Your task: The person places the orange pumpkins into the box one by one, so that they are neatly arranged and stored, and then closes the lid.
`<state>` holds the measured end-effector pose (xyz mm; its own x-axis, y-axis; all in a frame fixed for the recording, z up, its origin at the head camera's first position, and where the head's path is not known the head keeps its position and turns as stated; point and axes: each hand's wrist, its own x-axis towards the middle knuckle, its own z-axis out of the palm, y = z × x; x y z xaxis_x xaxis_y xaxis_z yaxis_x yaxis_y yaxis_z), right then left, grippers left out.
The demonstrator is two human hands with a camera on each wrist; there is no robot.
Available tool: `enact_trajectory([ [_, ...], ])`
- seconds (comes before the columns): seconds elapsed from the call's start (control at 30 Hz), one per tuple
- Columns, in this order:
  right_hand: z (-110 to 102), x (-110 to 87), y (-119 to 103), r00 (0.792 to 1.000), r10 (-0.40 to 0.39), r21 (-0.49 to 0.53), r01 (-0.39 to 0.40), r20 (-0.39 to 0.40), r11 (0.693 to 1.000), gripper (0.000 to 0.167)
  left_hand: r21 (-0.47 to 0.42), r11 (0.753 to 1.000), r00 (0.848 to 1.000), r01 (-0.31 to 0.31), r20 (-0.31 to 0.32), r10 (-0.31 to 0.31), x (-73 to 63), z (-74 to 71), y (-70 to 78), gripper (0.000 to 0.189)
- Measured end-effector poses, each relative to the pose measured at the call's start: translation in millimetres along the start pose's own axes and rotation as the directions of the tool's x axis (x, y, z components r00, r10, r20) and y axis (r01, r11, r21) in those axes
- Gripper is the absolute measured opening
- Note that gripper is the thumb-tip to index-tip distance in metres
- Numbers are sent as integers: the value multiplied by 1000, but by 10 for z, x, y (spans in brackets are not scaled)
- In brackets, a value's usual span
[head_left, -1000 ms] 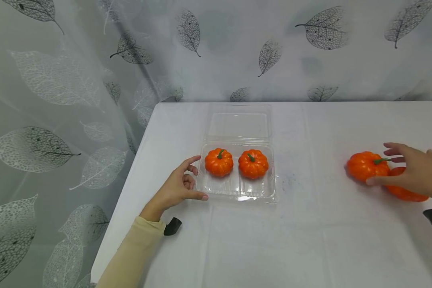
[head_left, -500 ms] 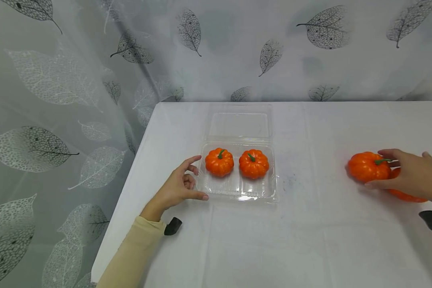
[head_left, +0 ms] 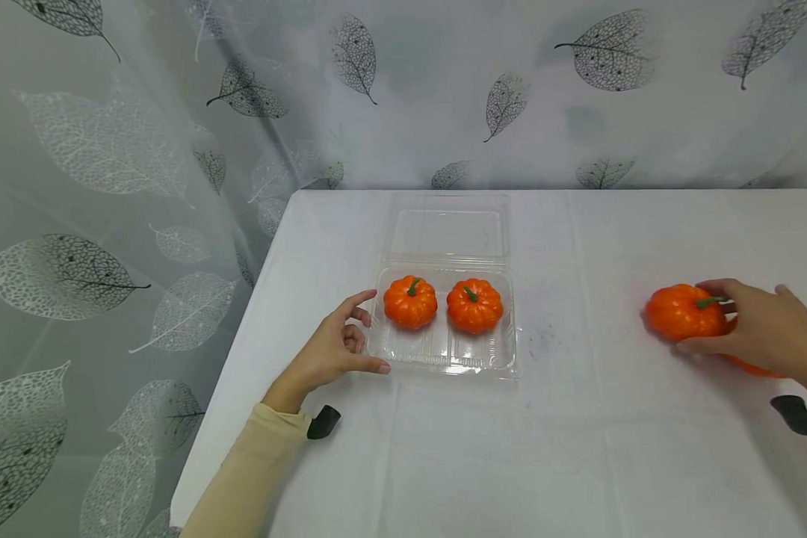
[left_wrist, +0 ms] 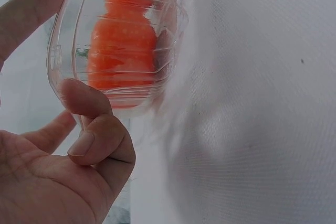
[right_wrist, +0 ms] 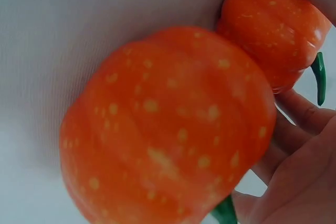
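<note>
An opened clear plastic clamshell box (head_left: 406,355) lies on the white table, its lid (head_left: 447,228) folded back. Two small orange pumpkins (head_left: 410,302) with green stems sit side by side in its tray. At the box's left end rests my left hand (head_left: 329,351), thumb near the front corner and relaxed fingers along the side; in the left wrist view a fingertip (left_wrist: 81,98) overlaps the rim. Far to the right, my right hand (head_left: 760,321) grips a larger orange pumpkin (head_left: 682,312) between thumb and fingers. Another pumpkin (right_wrist: 157,135) lies beneath that hand, mostly hidden in the head view.
The white table (head_left: 511,456) stretches between the box and the pumpkins at right. Behind it hangs a pale curtain (head_left: 430,90) with a leaf print, which also covers the left side. A dark strap piece (head_left: 323,422) shows at the left wrist.
My right hand has moved left and closed round the larger pumpkin, which has shifted slightly left. The left hand and the box stay where they were.
</note>
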<state>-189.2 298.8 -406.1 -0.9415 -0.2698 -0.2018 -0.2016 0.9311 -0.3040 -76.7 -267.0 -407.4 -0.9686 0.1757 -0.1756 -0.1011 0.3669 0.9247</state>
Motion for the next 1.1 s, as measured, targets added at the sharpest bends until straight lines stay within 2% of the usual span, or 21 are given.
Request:
enact_trajectory([
  [0.27,43,-2,-181,995,-104,91,104,1,990,105,1,1000,1000,4,4,-4,-3,-3,10,109],
  [0.5,61,-12,-426,987,-158,208,149,29,967,103,-3,1000,1000,8,3,-8,-4,4,14,110],
  [0.73,56,-70,-626,968,-251,333,229,24,915,92,4,1000,1000,14,1,-14,-8,2,11,110],
  [1.1,39,-150,-878,927,-376,420,344,-7,840,88,11,1000,1000,5,-2,-5,-4,2,-3,110],
])
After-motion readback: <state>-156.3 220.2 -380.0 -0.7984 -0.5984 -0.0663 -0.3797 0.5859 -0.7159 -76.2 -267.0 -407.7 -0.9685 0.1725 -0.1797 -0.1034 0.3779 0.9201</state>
